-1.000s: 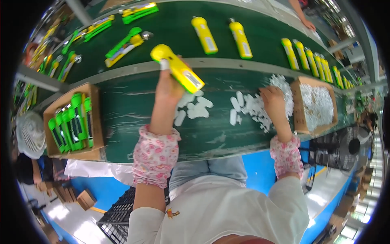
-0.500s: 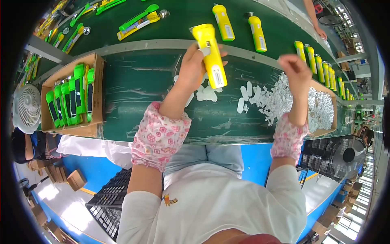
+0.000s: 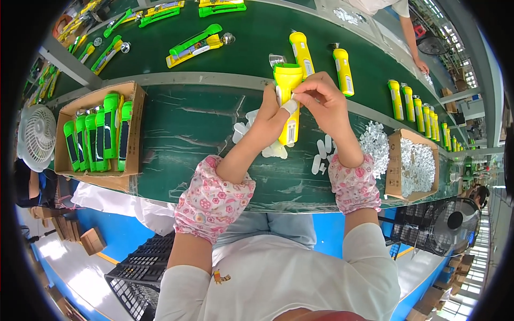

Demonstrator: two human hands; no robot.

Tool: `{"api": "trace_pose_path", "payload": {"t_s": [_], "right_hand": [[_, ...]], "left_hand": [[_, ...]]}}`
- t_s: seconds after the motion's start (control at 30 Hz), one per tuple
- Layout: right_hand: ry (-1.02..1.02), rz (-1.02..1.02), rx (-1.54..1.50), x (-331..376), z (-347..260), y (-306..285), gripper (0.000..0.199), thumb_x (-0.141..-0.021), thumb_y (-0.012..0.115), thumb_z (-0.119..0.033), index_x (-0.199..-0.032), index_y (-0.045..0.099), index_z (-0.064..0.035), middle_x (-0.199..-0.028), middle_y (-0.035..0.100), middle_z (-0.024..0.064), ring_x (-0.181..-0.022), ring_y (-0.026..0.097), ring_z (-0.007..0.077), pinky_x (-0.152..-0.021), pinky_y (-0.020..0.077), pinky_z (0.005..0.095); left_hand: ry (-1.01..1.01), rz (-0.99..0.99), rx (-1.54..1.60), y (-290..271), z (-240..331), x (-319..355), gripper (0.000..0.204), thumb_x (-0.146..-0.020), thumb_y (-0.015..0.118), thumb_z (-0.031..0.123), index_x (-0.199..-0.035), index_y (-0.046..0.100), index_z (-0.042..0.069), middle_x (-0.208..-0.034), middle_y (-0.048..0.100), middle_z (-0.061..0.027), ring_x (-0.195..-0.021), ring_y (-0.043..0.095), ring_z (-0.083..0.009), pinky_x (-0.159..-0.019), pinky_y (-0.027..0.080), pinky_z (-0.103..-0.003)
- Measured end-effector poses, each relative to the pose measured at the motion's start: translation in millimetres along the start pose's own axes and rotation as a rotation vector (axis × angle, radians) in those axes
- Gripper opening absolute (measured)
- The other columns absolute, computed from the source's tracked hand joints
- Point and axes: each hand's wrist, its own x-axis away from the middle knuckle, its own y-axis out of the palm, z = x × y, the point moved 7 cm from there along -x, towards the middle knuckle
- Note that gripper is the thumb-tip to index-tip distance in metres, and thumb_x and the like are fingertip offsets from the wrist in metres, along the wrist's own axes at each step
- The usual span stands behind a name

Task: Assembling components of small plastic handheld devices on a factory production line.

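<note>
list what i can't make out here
All in the head view:
What, if anything, the right grip holds: covered by the grip itself.
White pieces near the torch: partly hidden by it.
Bits in the right-hand box: too small to tell singly.
Person opposite: cut off by top edge.

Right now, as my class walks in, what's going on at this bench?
A person's left hand grips a yellow flashlight above the green bench, while the right hand has its fingertips at the flashlight's body; whether they pinch a small part is unclear. On the right, white pieces lie heaped beside a cardboard box of more.
</note>
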Motion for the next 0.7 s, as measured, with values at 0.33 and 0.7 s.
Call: {"api": "trace_pose_path", "payload": {"t_s": [0.33, 0.7], "right_hand": [[0.123, -0.086, -0.229, -3, 18, 7, 0.049, -0.085, 0.065, -0.002, -0.13, 0.046, 0.0003, -0.109, 0.06, 0.0108, -0.098, 0.06, 0.0148, -0.072, 0.054, 0.0256], [0.386, -0.101, -0.272, 7, 41, 29, 0.058, -0.088, 0.065, -0.014, -0.138, 0.036, -0.0033, -0.105, 0.061, 0.0115, -0.092, 0.062, 0.0149, -0.07, 0.0524, 0.0254]], "left_hand": [[0.198, -0.01, -0.418, -9, -6, 1, 0.045, -0.092, 0.043, 0.007, -0.131, 0.023, -0.002, -0.108, 0.05, -0.0142, -0.091, 0.056, -0.0164, -0.077, 0.048, -0.031], [-0.009, 0.139, 0.041, -23, -11, -8, 0.032, -0.096, 0.044, 0.019, -0.122, 0.037, 0.002, -0.106, 0.056, -0.0136, -0.089, 0.061, -0.0205, -0.074, 0.053, -0.033]]}}
